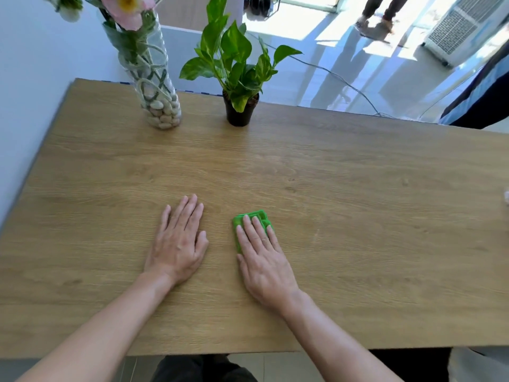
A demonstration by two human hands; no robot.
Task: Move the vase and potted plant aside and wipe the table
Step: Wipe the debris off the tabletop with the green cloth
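Note:
A clear glass vase [157, 86] with pebbles, twine and pink flowers stands at the far left of the wooden table [344, 188]. Right of it, a green leafy plant in a small black pot [239, 110] stands near the far edge. My left hand [179, 241] lies flat on the bare table, fingers spread, holding nothing. My right hand [261, 252] lies flat on a folded green cloth [254, 217], pressing it on the table; the cloth shows past my fingertips and beside my thumb.
A white wall runs along the table's left side. Beyond the far edge are a shiny floor, a cable [344, 81], a person's legs [380, 12] and a white appliance [462, 28]. A dark-clothed person [484, 97] stands at the far right. A small white object [506, 198] touches the right edge.

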